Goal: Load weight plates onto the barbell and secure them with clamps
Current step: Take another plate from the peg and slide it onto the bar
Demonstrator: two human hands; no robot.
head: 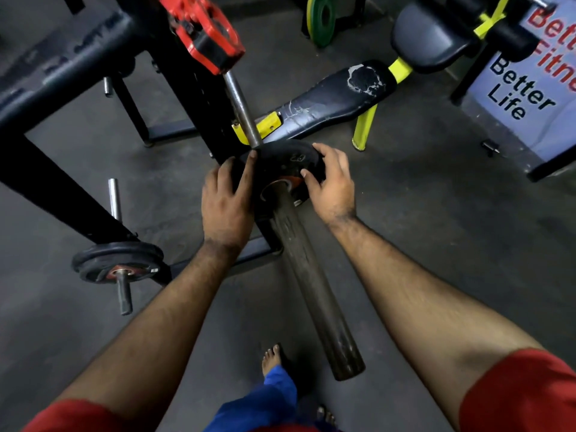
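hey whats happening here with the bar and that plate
A person is loading a barbell. Both hands hold a small black weight plate that is already threaded on the barbell sleeve: the left hand on its left edge, the right hand on its right. No clamp is on this end of the sleeve yet. Another plate sits on a storage peg to the left.

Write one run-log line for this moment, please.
step: plate loading | left hand: grips weight plate | right hand: grips same plate | plate: on barbell sleeve | red clamp: not yet fitted
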